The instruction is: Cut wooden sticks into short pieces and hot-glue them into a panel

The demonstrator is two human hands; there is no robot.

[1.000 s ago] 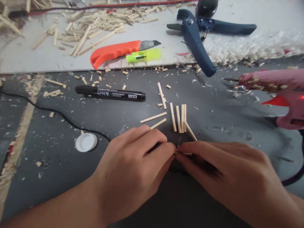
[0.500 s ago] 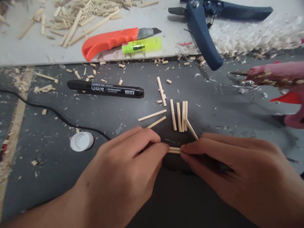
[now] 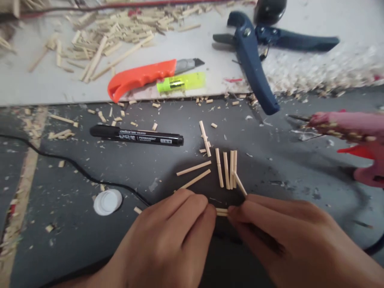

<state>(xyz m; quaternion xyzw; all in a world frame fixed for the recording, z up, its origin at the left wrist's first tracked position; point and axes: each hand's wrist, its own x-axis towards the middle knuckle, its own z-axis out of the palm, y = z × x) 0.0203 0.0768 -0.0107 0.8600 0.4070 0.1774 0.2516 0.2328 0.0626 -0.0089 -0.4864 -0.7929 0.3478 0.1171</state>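
Between my two hands lie two thin wooden sticks (image 3: 222,212), side by side, with only a short middle stretch showing. My left hand (image 3: 177,236) pinches their left end, and the fingers of my right hand (image 3: 270,232) are closed on the right end. Just beyond my fingertips, several short wooden sticks (image 3: 226,171) stand in a loose row on the dark table. One slanted stick (image 3: 240,184) reaches down to my right hand's knuckles. Two more sticks (image 3: 193,168) lie beyond my left hand, the nearer one close to its knuckles.
A black permanent marker (image 3: 136,135) lies left of centre, with a white cap (image 3: 108,202) and black cord (image 3: 75,166) nearer. On the pale board (image 3: 192,44) are an orange utility knife (image 3: 144,78), a yellow-green highlighter (image 3: 181,82), blue cutters (image 3: 255,64) and wood scraps. A pink glue gun (image 3: 345,124) lies right.
The whole scene sits lower in view, hands included, and more of the board's far side shows. Both hands keep hold of the two sticks; the other sticks lie as before.
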